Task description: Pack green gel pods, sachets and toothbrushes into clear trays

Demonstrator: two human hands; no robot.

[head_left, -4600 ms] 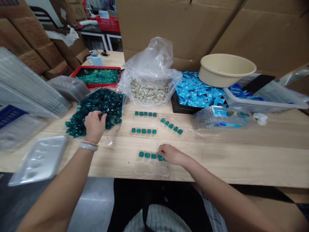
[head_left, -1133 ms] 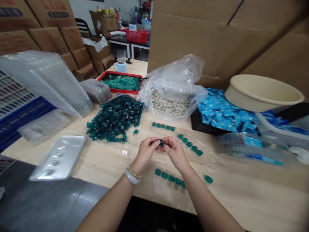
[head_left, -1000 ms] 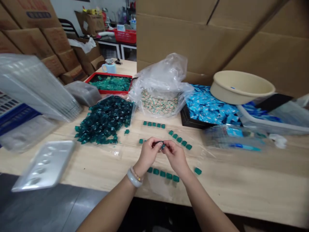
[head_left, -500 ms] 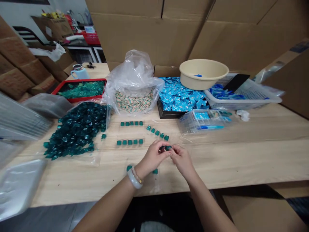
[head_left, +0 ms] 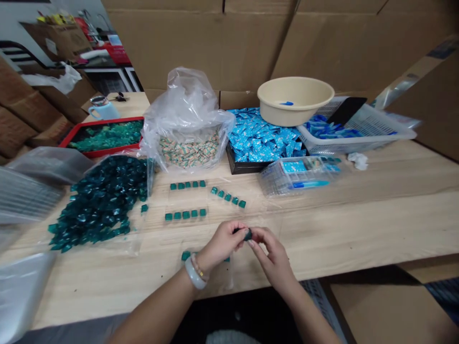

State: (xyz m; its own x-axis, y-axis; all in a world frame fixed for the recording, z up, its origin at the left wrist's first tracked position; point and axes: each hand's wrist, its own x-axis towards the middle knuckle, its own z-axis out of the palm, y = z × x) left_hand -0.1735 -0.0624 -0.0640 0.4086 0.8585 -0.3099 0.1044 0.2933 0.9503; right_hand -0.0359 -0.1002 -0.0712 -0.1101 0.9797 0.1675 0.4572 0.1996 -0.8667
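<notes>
A small dark green block is held up just above the table, in front of me. My left hand pinches it, its fingers closed around the left side. From the other side, the thumb and forefinger of my right hand close on the block's right edge. Under my left wrist lies a clear tray, partly hidden, with a green block showing at its left end. Beyond my hands, three clear strips hold green blocks in rows: a back row, a front row and a slanted row.
A heap of dark green blocks lies on plastic at left. Behind stand a red tray, a plastic bag of small packets, blue sachets, a cream basin, a white basket and a clear box.
Both hands have come slightly lower in the view with the green block. My right thumb and forefinger are spread wider. The whole scene has shifted a little left as the camera moved.
</notes>
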